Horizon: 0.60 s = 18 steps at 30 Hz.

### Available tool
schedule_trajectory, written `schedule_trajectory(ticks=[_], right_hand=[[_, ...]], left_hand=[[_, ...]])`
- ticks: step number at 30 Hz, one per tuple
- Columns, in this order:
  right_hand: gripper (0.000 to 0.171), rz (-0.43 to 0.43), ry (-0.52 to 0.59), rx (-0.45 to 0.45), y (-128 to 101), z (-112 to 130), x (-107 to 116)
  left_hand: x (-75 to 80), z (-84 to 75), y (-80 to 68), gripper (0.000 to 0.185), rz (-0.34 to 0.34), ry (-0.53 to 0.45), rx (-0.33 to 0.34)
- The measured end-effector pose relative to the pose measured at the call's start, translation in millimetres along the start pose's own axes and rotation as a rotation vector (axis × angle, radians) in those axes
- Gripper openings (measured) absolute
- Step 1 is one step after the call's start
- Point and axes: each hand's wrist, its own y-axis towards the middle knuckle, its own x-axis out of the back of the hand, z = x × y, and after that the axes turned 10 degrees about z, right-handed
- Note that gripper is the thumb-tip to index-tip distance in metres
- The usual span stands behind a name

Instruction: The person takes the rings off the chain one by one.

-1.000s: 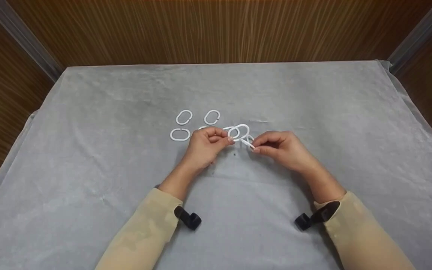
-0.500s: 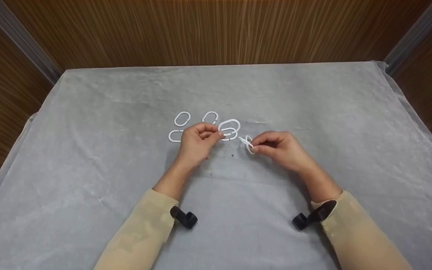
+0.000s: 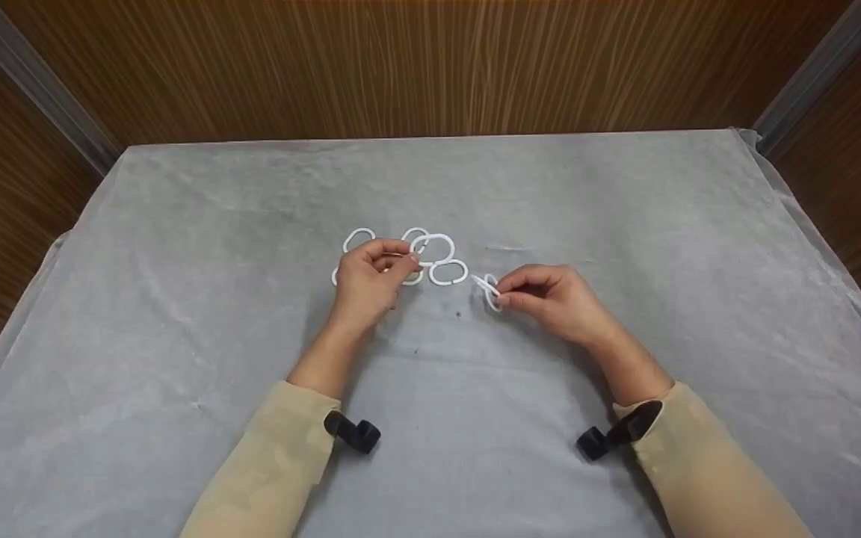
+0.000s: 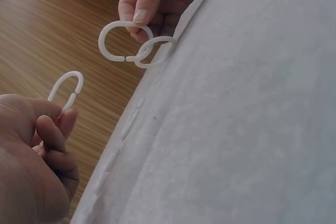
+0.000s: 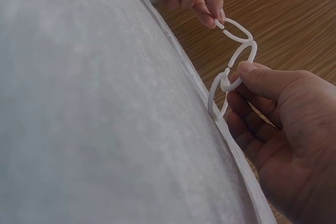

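In the head view my left hand [image 3: 367, 284] pinches a white oval ring [image 3: 453, 249] between thumb and fingers, above other rings on the cloth. The ring has a small gap in its side, plain in the left wrist view. To the right, my right hand [image 3: 565, 306] pinches another white ring [image 3: 485, 285] by thumb and index finger. A second ring [image 4: 169, 39] is looped through that one and hangs from it, as the left wrist view shows. The left-hand ring stands apart from this linked pair there.
More white rings lie on the grey cloth [image 3: 625, 209]: one [image 3: 448, 284] right of my left hand, one [image 3: 415, 230] behind, one [image 3: 359, 231] farther left. Others are partly hidden beneath the left hand. Wood-grain panels [image 3: 430, 67] bound the table's back and sides.
My left hand has moved left with its ring, away from the right hand, and now hovers over the loose rings. The right hand with its linked pair has barely moved.
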Motion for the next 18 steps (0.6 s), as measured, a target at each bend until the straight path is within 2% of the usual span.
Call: schedule_trajectory(ticks=[8, 18], right_hand=[[0.009, -0.001, -0.01, 0.011, 0.1, 0.0, 0.3], [0.009, -0.004, -0.001, -0.003, 0.5, 0.2, 0.4]], left_hand=[[17.1, -10.1, -3.9, 0.008, 0.006, 0.045, 0.003], [46.9, -10.2, -13.2, 0.012, -0.002, 0.119, 0.079]])
